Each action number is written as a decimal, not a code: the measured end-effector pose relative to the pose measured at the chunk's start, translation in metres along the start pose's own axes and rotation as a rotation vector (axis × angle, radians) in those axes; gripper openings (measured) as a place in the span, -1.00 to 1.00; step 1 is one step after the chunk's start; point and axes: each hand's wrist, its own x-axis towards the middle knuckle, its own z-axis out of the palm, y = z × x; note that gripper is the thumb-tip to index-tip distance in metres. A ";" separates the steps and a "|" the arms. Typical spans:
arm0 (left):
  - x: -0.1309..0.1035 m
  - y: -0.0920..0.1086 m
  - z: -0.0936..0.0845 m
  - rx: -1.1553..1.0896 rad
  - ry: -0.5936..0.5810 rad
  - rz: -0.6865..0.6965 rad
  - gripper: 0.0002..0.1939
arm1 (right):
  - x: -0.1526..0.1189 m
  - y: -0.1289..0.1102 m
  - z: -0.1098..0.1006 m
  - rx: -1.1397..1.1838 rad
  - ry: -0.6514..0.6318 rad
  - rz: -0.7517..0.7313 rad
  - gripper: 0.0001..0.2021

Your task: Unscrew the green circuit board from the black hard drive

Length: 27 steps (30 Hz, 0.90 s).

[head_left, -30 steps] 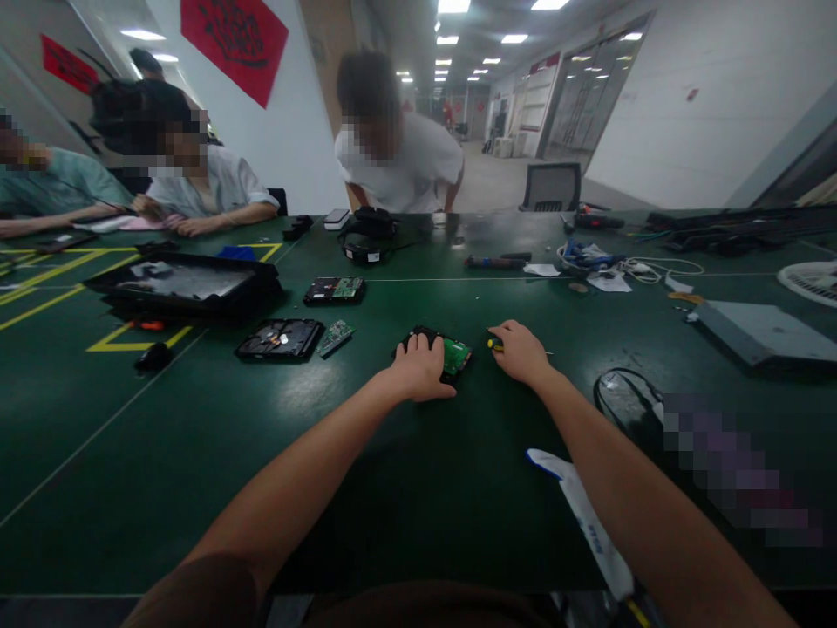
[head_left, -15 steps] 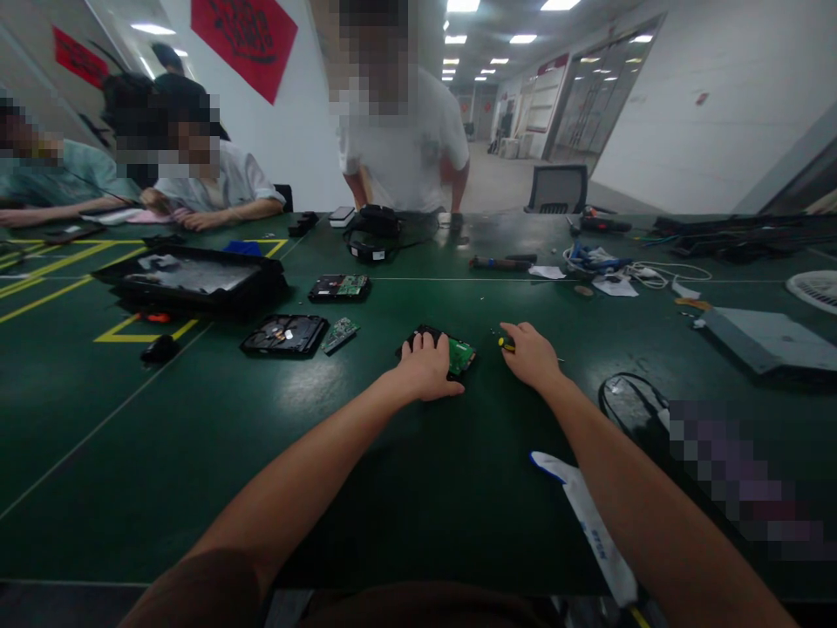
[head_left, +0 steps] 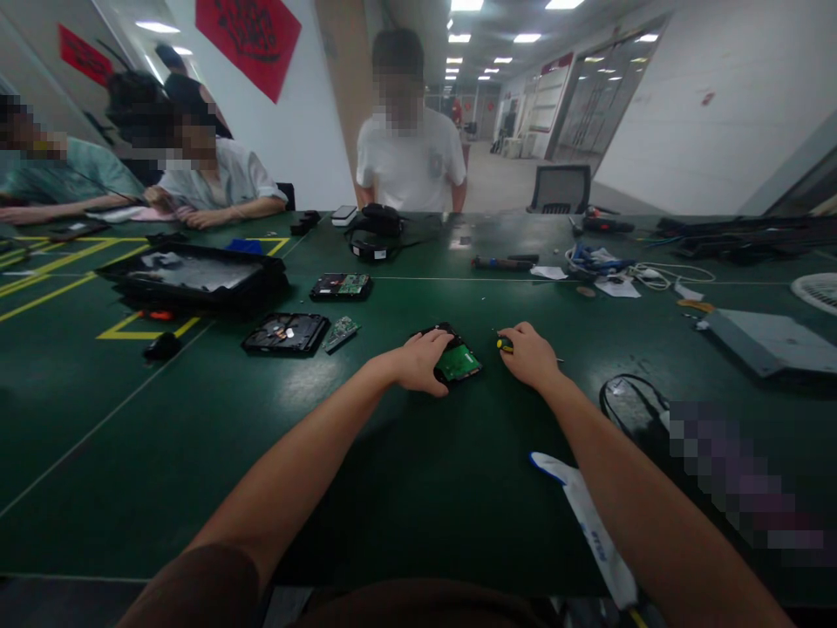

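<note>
A hard drive (head_left: 463, 362) lies on the green table, its green circuit board facing up. Over its left part is my left hand (head_left: 422, 359), fingers stretched across and thumb apart near the front edge. Whether the fingertips press on the drive is hard to see. Just to the right, my right hand (head_left: 528, 356) is closed around a screwdriver (head_left: 505, 344) with a yellow and black handle. Its thin shaft pokes out past the hand on the right side. Tiny dark bits lie near the handle.
To the left lie an opened drive casing (head_left: 286, 335), a loose circuit board (head_left: 341, 333) and another hard drive (head_left: 341, 286). A black tray (head_left: 196, 275) stands farther left. On the right are a grey metal box (head_left: 775, 340), cables (head_left: 647, 275) and a white-blue strip (head_left: 598, 532). People sit and stand opposite.
My left hand has slid left, uncovering more of the green board. The drive has shifted slightly right. My right hand stays in place with more of the screwdriver handle showing. The person opposite has moved back.
</note>
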 end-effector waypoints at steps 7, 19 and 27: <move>-0.004 0.002 -0.005 0.003 -0.094 0.105 0.14 | -0.004 0.003 -0.002 0.030 0.040 -0.027 -0.71; -0.012 0.009 -0.011 0.068 -0.074 -0.054 0.14 | -0.006 0.000 -0.008 0.032 0.002 -0.055 -0.78; -0.012 0.004 -0.015 0.069 -0.078 0.036 0.09 | -0.005 0.000 -0.009 0.030 -0.004 -0.007 -0.82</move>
